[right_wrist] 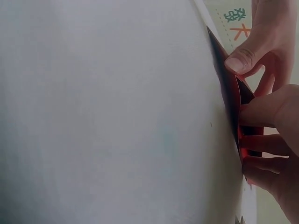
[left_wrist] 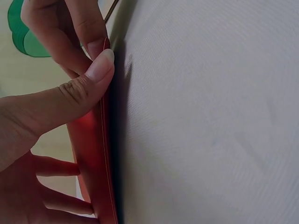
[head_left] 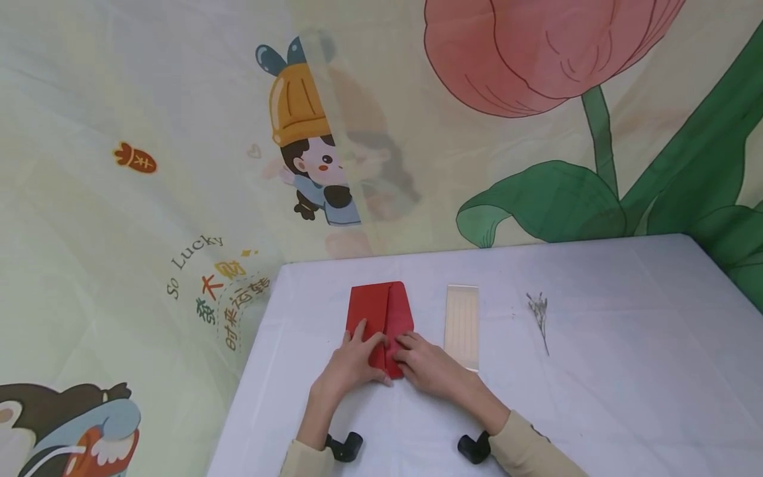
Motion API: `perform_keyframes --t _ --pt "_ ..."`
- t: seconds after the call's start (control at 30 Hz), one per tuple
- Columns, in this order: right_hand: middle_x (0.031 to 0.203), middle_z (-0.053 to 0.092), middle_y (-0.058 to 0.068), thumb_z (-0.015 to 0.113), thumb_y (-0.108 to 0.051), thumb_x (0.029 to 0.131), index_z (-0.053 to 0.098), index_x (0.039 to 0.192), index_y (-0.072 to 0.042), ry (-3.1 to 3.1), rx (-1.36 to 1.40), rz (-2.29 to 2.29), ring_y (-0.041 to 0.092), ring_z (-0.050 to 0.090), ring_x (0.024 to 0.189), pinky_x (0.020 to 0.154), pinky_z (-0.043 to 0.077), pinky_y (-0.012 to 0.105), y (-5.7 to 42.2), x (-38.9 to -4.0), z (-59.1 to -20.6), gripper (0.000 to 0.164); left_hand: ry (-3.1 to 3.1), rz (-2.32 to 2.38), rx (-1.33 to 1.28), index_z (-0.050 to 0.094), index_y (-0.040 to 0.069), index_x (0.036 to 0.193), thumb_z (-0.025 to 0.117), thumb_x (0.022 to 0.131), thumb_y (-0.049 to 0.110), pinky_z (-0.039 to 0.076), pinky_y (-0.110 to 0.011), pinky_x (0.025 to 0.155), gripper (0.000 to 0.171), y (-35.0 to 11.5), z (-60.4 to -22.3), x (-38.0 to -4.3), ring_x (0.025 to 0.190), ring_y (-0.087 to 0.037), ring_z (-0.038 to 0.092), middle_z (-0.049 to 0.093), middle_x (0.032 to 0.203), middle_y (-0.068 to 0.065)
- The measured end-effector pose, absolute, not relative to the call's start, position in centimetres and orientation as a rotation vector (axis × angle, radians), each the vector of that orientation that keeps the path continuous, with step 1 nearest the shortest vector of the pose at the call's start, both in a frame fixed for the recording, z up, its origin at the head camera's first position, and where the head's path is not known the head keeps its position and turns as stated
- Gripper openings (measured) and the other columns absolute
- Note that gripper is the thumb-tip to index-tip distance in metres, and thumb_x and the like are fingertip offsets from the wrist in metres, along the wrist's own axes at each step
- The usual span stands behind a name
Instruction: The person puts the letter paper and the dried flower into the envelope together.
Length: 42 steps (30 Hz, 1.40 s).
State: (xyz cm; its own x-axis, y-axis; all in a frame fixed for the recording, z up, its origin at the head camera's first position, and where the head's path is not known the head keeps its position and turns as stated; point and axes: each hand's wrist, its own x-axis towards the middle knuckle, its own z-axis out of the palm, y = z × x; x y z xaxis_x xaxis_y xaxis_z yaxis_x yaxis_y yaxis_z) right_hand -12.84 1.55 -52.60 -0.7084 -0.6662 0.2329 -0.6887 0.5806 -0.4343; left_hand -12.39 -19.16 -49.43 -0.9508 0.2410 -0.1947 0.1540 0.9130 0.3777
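A red envelope (head_left: 371, 306) lies upright on the white table, its lighter red flap (head_left: 401, 303) folded out along the right side. Spread over the envelope's lower left part, my left hand (head_left: 353, 363) presses on it with parted fingers. In the left wrist view its thumb (left_wrist: 81, 93) rests at the envelope's near edge. My right hand (head_left: 430, 363) holds the flap's lower part with bent fingers. The right wrist view has one digit of that hand at the dark gap by the flap, and the other fingers (right_wrist: 266, 145) against the red paper. Its exact grip is partly hidden.
Right of the envelope lies a pale, ribbed rectangular piece (head_left: 461, 324), close to my right forearm. Farther right is a small dried flower sprig (head_left: 539, 318). Black wrist-camera mounts (head_left: 346, 448) hang under both wrists. A printed cloth backdrop (head_left: 381, 132) rises behind the table (head_left: 626, 371).
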Motion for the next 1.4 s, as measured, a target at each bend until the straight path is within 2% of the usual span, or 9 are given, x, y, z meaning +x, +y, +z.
perform_keyframes --t 0.4,0.7,1.03,1.4 --pt "0.127 0.067 0.014 0.082 -0.016 0.089 0.073 0.122 -0.007 -2.712 1.123 0.846 0.029 0.062 0.121 0.093 0.06 0.037 1.8 -12.8 -52.7 0.036 2.862 0.555 0.313 0.06 0.022 0.138 0.096 0.069 0.036 0.052 -0.069 0.096 0.079 -19.2 -49.4 -12.2 0.143 -0.06 0.034 0.034 0.161 -0.025" --pt "0.125 0.069 0.014 0.083 -0.018 0.087 0.071 0.126 -0.004 -2.671 1.013 0.888 0.029 0.064 0.118 0.093 0.06 0.038 2.7 -12.5 -52.9 0.043 2.879 0.536 0.325 0.06 0.023 0.137 0.095 0.07 0.038 0.054 -0.067 0.093 0.076 -19.2 -49.5 -12.2 0.141 -0.061 0.035 0.035 0.161 -0.025" --pt "0.117 0.074 0.008 0.086 -0.02 0.084 0.071 0.124 -0.005 -2.641 0.907 0.816 0.025 0.067 0.111 0.092 0.06 0.039 3.4 -12.3 -53.0 0.045 2.884 0.554 0.337 0.061 0.023 0.135 0.095 0.069 0.035 0.057 -0.063 0.091 0.075 -19.0 -49.5 -12.2 0.14 -0.061 0.036 0.036 0.16 -0.026" --pt "0.115 0.074 0.007 0.086 -0.021 0.084 0.071 0.121 -0.007 -2.657 0.829 0.795 0.025 0.067 0.109 0.092 0.059 0.041 4.3 -12.3 -53.1 0.043 2.885 0.563 0.331 0.062 0.025 0.131 0.096 0.068 0.036 0.057 -0.063 0.09 0.073 -19.1 -49.8 -12.2 0.14 -0.059 0.037 0.036 0.159 -0.025"
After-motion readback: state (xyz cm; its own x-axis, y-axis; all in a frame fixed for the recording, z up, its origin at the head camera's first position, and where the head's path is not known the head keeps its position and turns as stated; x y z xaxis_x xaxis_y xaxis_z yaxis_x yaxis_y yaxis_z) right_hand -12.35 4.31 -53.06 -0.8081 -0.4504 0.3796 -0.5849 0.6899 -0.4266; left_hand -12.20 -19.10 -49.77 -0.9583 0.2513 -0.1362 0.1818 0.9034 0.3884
